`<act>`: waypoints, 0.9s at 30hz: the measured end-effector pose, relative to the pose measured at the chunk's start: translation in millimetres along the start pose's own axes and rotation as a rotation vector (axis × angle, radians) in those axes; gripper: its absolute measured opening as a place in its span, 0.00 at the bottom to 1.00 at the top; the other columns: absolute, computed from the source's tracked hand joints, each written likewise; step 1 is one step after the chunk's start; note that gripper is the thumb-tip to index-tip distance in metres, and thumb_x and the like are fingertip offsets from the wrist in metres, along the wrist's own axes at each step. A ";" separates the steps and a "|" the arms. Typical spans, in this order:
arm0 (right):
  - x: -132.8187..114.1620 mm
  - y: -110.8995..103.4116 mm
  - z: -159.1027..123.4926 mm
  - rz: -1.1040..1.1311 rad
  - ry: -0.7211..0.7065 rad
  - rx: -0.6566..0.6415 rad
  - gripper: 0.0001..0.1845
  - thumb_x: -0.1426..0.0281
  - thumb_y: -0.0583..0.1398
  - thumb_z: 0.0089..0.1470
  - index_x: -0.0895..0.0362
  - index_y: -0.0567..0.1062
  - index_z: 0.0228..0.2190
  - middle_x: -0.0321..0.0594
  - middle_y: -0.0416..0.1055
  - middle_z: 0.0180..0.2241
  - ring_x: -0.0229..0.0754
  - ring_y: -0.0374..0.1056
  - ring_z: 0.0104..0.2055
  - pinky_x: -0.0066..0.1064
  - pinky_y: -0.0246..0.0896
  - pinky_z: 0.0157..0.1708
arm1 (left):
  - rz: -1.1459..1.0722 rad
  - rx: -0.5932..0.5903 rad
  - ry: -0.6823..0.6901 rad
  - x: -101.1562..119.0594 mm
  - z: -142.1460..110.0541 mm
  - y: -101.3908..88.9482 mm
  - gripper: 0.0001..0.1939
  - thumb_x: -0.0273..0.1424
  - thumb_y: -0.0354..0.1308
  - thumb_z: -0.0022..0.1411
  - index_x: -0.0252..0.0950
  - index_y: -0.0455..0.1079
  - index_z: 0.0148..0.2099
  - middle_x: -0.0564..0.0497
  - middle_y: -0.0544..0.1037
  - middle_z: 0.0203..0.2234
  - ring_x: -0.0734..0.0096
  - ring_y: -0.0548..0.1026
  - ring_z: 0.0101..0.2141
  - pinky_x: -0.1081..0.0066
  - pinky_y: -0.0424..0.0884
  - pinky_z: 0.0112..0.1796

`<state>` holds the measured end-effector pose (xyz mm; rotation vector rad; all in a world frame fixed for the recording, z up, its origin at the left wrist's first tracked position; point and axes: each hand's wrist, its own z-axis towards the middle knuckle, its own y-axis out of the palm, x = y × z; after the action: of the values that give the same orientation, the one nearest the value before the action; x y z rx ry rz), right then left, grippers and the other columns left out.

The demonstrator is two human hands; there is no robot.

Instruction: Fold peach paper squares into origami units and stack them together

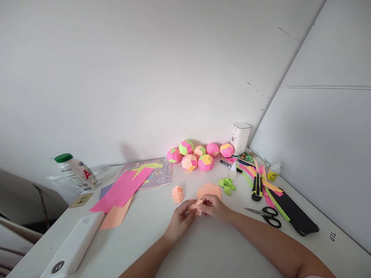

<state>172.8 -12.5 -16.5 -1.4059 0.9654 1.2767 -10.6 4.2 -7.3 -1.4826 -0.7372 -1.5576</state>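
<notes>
A small peach paper piece [198, 209] is pinched between my two hands, low over the white table. My left hand [183, 216] grips its left side with thumb and fingers. On the other side, my right hand [213, 207] closes on the right edge. Just behind the hands lies a pile of peach paper pieces [209, 189], partly covered by my right hand. To the left stands a peach folded paper cluster [177, 194]. Green folded paper pieces [227, 185] sit to the right of the pile.
Several colourful paper balls [205, 162] rest along the wall. Scissors [268, 215], a box cutter [257, 187], a black case [298, 212] and paper strips are at right. Pink paper sheets [124, 189], a white bottle [77, 173] and a long white device [74, 245] occupy the left.
</notes>
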 end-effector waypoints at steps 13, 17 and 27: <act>0.4 -1.6 2.1 0.069 -0.033 -0.014 0.14 0.60 0.62 0.49 0.59 0.71 0.25 0.34 0.67 0.24 0.36 0.65 0.25 0.26 0.56 0.24 | -0.166 0.002 0.056 -10.4 3.3 -1.0 0.16 0.36 0.58 0.57 0.43 0.71 0.48 0.51 0.68 0.34 0.70 0.68 0.35 0.71 0.67 0.35; 2.3 -3.7 3.8 0.082 -0.062 -0.014 0.13 0.61 0.63 0.48 0.59 0.72 0.25 0.35 0.67 0.25 0.35 0.64 0.25 0.26 0.56 0.24 | -0.230 0.000 0.009 -5.5 1.9 1.0 0.16 0.37 0.60 0.54 0.41 0.73 0.46 0.49 0.69 0.36 0.68 0.69 0.37 0.69 0.69 0.36; -2.4 -4.9 4.8 0.087 -0.072 0.022 0.13 0.63 0.63 0.47 0.60 0.72 0.20 0.34 0.66 0.19 0.32 0.59 0.20 0.25 0.53 0.20 | -0.478 0.022 -0.148 0.7 2.0 3.2 0.17 0.36 0.65 0.49 0.39 0.74 0.43 0.50 0.76 0.32 0.64 0.73 0.37 0.66 0.69 0.38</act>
<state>176.2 -6.8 -13.4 -1.3042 0.9985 1.3677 -6.8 4.3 -6.8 -1.4864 -1.2617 -1.7882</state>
